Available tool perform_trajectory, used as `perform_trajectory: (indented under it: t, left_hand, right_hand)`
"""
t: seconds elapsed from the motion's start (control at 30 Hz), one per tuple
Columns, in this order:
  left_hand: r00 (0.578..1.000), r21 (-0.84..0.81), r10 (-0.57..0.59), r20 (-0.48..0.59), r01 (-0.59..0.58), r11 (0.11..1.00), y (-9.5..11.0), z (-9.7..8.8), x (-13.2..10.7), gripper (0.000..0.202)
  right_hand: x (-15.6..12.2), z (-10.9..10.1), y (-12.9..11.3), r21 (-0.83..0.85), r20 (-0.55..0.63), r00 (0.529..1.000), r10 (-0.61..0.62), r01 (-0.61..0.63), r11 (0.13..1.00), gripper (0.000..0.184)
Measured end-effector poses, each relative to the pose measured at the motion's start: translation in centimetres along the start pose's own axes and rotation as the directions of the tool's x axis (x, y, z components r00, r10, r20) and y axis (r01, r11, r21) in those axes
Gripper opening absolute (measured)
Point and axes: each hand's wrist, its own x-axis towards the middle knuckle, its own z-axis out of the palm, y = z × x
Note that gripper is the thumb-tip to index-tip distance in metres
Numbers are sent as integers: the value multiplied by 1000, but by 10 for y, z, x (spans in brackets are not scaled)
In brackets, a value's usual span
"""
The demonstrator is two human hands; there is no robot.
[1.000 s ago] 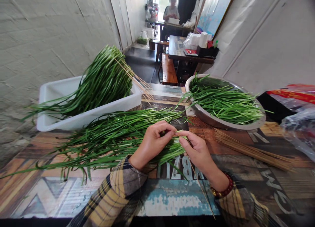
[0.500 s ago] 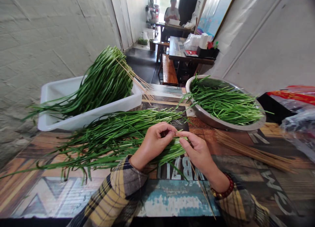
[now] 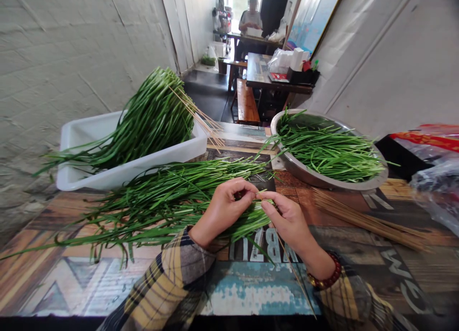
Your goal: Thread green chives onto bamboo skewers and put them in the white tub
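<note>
My left hand (image 3: 224,207) is closed in a pinch on the cut ends of a few green chive stalks (image 3: 251,215) lying over the table. Facing it, my right hand (image 3: 287,221) is closed on a thin bamboo skewer (image 3: 294,273) that runs back under my wrist toward me. The two hands meet fingertip to fingertip above a long loose pile of chives (image 3: 158,202) spread leftwards across the table.
A white plastic tub (image 3: 86,130) at the back left holds skewered chives. A metal bowl (image 3: 322,178) of chives stands at the back right. A bundle of bare skewers (image 3: 369,221) lies right of my hands. Plastic bags (image 3: 437,187) sit far right. A person sits at a distant table.
Almost nothing has moved; my fingers shifted slightly on the chive ends and the skewer.
</note>
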Motion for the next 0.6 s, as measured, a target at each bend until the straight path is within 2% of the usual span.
perform_trajectory:
  t: [0.2,0.6]
  left_hand:
    - [994,-41,-111,9,111,993,1,1,0,14]
    - [987,-90,-156,42,159,983,1,0,0,14]
  right_hand:
    - [1,-1,-2,-17,-1,1000,-14,14,1000,25]
    - [2,-2,-1,-74,9,999,-37,37,997,25]
